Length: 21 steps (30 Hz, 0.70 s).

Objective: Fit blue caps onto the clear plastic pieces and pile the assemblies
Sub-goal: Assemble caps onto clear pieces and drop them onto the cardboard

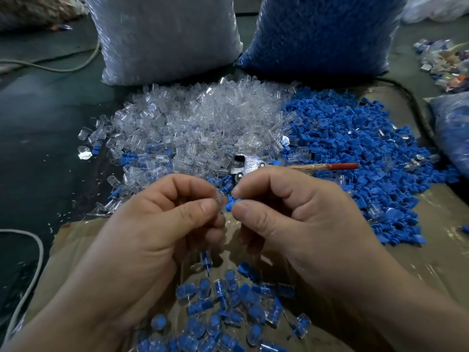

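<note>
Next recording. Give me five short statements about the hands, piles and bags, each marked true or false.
1. The right hand pinches a blue cap. True.
2. The blue cap pile lies left of the clear pile. False: it lies to its right.
3. Finished assemblies lie nearest the camera, below the hands. True.
4. The left hand holds the red-handled tool. False: the tool lies on the piles; that hand pinches a clear piece.
5. Both rear bags hold blue parts. False: the left bag holds clear parts, the right bag blue.
</note>
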Motion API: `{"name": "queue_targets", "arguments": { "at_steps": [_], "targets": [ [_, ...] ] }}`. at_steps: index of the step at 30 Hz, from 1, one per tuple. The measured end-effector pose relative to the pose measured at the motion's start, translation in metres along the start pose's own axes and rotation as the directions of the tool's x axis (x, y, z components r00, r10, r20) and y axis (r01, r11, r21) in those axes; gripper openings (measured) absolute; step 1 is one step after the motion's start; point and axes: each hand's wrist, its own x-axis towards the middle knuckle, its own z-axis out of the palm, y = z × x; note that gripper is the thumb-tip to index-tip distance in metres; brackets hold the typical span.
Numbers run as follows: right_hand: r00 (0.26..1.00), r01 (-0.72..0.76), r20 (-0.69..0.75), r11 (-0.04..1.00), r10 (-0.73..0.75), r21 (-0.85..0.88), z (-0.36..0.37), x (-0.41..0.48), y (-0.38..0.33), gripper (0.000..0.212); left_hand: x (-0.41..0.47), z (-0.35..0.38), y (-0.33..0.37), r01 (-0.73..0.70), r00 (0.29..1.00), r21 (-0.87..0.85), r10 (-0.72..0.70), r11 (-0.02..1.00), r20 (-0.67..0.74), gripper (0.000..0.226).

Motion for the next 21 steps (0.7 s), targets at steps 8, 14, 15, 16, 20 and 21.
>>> {"name": "queue_targets", "arguments": {
  "at_steps": [8, 14, 15, 16, 20, 21],
  "targets": [
    [0.999, 0.030, -0.032, 0.993, -0.034, -0.110, 0.004, -0.001, -0.002, 0.005, -0.004, 0.006, 0.001, 0.026, 0.999, 0.016, -0.026, 1.000, -0.041, 0.032],
    [0.986, 0.122, -0.078, 0.957, -0.147, -0.263, 0.004, -0.002, -0.002, 0.003, -0.006, 0.008, -0.002, -0.057, 0.993, 0.258, 0.082, 0.965, -0.089, 0.020],
    [0.982, 0.136, -0.083, 0.943, -0.168, -0.305, 0.004, -0.001, -0.001, 0.003, -0.006, 0.009, -0.003, -0.074, 0.991, 0.269, 0.101, 0.960, -0.089, 0.016],
    [0.978, 0.150, -0.082, 0.924, -0.190, -0.352, 0.004, -0.001, -0.001, 0.003, -0.006, 0.011, -0.003, -0.087, 0.989, 0.274, 0.117, 0.958, -0.092, 0.015],
    [0.963, 0.213, -0.032, 0.826, -0.269, -0.522, 0.004, 0.000, 0.001, 0.005, -0.008, 0.014, -0.003, -0.105, 0.989, 0.256, 0.127, 0.961, -0.070, 0.027],
    [0.961, 0.225, -0.015, 0.806, -0.278, -0.547, 0.005, -0.001, 0.001, 0.008, -0.008, 0.015, -0.003, -0.100, 0.991, 0.255, 0.120, 0.962, -0.064, 0.031]
  ]
}}
